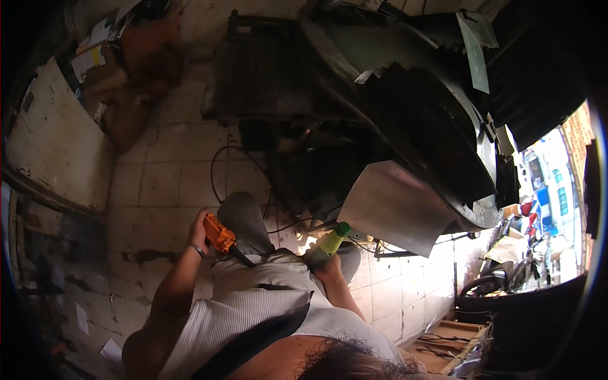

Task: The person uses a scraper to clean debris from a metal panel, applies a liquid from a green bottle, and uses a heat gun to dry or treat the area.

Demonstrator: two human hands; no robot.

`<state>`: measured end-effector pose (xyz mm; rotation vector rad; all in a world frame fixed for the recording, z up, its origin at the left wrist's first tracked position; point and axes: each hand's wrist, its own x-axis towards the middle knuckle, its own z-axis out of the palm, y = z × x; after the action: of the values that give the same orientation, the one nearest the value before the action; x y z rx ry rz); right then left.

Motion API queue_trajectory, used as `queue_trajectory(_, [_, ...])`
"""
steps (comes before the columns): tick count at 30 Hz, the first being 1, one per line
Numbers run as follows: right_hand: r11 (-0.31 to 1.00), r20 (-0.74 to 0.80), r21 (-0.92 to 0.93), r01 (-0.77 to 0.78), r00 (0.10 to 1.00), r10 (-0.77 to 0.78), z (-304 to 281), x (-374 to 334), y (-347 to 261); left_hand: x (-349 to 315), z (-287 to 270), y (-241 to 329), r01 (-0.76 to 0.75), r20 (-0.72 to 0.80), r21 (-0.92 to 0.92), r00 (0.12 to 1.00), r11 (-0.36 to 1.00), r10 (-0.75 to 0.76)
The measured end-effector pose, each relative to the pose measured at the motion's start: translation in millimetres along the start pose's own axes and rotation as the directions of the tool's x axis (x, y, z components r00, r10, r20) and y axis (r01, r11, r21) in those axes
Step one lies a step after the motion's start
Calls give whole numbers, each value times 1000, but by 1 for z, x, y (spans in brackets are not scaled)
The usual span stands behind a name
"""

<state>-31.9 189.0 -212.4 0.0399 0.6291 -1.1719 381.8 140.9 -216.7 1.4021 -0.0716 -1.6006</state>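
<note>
Left hand (200,235) gripping orange power tool (220,234), fingers wrapping around body, tool sitting just right of palm, black cord trailing down toward striped shirt (253,304). Right hand (327,266) closing around yellow-green bottle (329,242), bottle rising up and right out of fist, green cap (342,228) topping it. Grey knee (240,218) lying between both hands. Bent metal sheet (396,206) hanging just right of bottle, tiled floor (164,183) spreading far left.

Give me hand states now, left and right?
Left hand: closed on orange power tool.
Right hand: closed on yellow bottle with green cap.
</note>
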Motion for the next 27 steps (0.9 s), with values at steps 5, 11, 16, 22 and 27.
queue_trajectory(5, [998,-52,-53,16,998,-19,0,-3,-2,-17,22,15,-93,7,71,996,993,93])
queue_trajectory(11, [904,42,-399,150,988,-146,-17,1,0,-15,20,18,-81,44,207,996,975,74])
queue_trajectory(16, [898,39,-399,183,982,-182,-31,6,3,-22,26,18,-112,42,169,993,979,106])
queue_trajectory(22, [921,-13,-374,106,993,-120,-9,1,2,-34,45,23,-111,114,54,988,992,104])
queue_trajectory(27, [838,4,-509,195,975,-224,-15,-5,2,-34,70,26,-107,131,-82,984,991,117])
